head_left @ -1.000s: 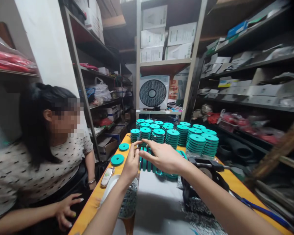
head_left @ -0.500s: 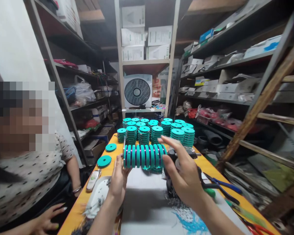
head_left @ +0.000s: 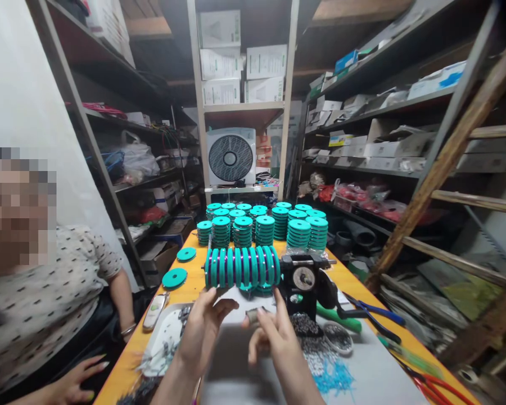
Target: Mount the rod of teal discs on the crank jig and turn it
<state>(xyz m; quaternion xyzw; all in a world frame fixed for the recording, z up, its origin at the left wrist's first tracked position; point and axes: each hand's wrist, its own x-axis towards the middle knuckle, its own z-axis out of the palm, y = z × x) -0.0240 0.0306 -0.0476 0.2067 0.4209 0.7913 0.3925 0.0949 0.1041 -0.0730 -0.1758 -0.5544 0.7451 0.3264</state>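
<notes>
A row of teal foam discs [head_left: 242, 268] with purple edges between them sits on the horizontal spindle of a black hand-crank machine [head_left: 301, 289]. Under the row's left end is my left hand [head_left: 202, 329], fingers apart, a fingertip close to the lowest edge. My right hand [head_left: 276, 340] is below the right end, its index finger pointing up near the discs and the others partly bent. A grey band [head_left: 255, 315] shows around or beside one of its digits; I cannot tell which. Neither hand holds a disc.
Stacks of teal discs [head_left: 263, 228] fill the table's far end. Two single discs [head_left: 174, 278] and a white tray [head_left: 154, 343] of small parts lie left. Metal bits [head_left: 316, 360], a round dish [head_left: 338, 337] and pliers [head_left: 373, 315] lie right. A person [head_left: 63, 275] sits at left.
My right hand has come down from the row's right end, uncovering the black machine. My left hand has dropped from the left end. The view has shifted slightly right.
</notes>
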